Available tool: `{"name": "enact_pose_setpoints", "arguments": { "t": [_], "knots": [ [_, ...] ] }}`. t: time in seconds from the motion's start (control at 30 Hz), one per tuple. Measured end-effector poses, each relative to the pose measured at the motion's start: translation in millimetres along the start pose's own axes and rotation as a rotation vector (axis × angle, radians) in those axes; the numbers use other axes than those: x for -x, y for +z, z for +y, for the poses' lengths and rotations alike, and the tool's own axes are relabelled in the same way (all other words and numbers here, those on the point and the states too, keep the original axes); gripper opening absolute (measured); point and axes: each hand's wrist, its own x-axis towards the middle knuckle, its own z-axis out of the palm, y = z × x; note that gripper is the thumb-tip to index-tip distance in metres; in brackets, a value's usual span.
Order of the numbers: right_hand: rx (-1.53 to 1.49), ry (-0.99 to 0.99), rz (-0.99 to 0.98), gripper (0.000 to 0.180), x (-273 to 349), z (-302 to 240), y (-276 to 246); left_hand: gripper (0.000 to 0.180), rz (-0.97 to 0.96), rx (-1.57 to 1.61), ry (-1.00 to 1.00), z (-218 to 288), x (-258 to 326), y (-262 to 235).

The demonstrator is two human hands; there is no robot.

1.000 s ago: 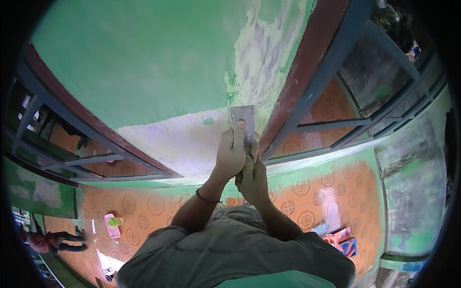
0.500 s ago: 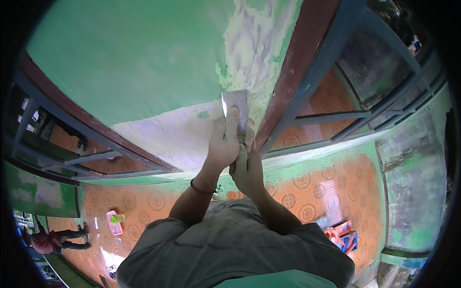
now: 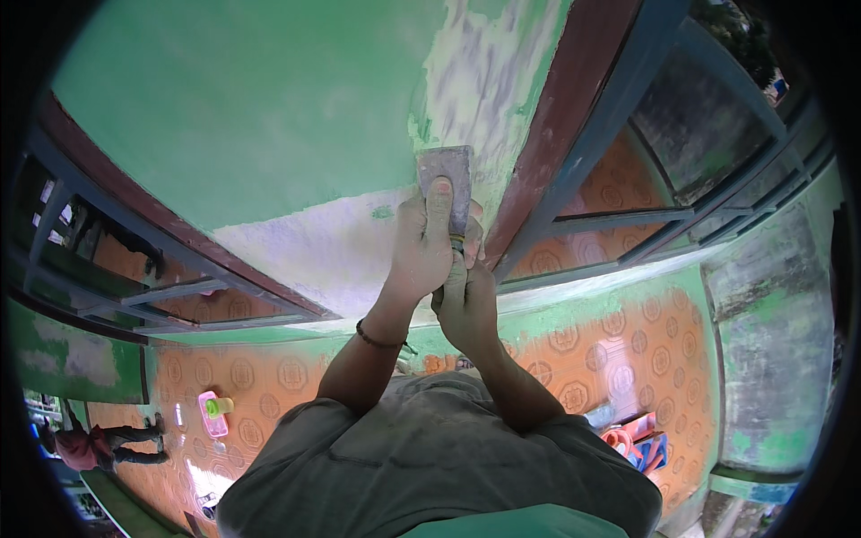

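Both my hands grip one putty knife (image 3: pixel 454 168), its flat grey metal blade pointing up against the green wall (image 3: pixel 260 117). My left hand (image 3: pixel 425 240) is closed on it, the thumb pressed along the blade. Just below and to the right, my right hand (image 3: pixel 468 307) wraps the handle, most of which is hidden by fingers. The blade's top edge lies where green paint meets a scraped whitish patch (image 3: pixel 484 72). Another bare, pale patch (image 3: pixel 309 251) spreads to the left of my hands.
A brown window frame (image 3: pixel 574 117) runs close on the right, with blue-grey window bars (image 3: pixel 619 220) beyond. On the orange patterned floor (image 3: pixel 291 375) lie a pink tray (image 3: pixel 213 421) with a green cup and a pile of red and blue items (image 3: pixel 641 441). Another person (image 3: pixel 85 448) is far left.
My two hands and the putty knife have shifted slightly up the wall. The blade has turned, so its broad face shows more and its bright glint is gone.
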Motion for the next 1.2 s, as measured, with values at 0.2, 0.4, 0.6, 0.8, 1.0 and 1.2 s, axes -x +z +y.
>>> {"name": "enact_pose_setpoints", "arguments": {
  "t": [0.2, 0.4, 0.6, 0.8, 1.0, 1.2],
  "knots": [
    [-0.018, 0.129, 0.053, 0.043, 6.0, 4.3, 5.4, 0.054, -0.052, -0.017, -0.157, -8.9, 4.9, -7.3],
    [-0.114, 0.181, 0.045, 0.041, 4.9, 6.8, 3.7, 0.055, -0.043, -0.047, -0.263, -8.5, 3.2, -6.8],
    [-0.071, 0.078, 0.011, 0.045, -0.3, -2.1, -0.4, 0.056, -0.060, -0.075, -0.135, -0.9, -2.1, -1.9],
    [-0.174, 0.117, -0.002, 0.044, -4.2, -6.4, -0.5, 0.056, -0.073, -0.077, -0.087, 3.0, -7.6, 1.9],
    [-0.185, 0.134, 0.010, 0.041, -3.7, -5.1, -2.2, 0.058, -0.037, -0.094, -0.232, 9.8, -8.1, 4.5],
    [-0.141, 0.081, -0.009, 0.035, -4.6, -1.4, -5.6, 0.059, -0.035, -0.069, -0.114, 7.8, -8.4, 6.8]
  ]
}}
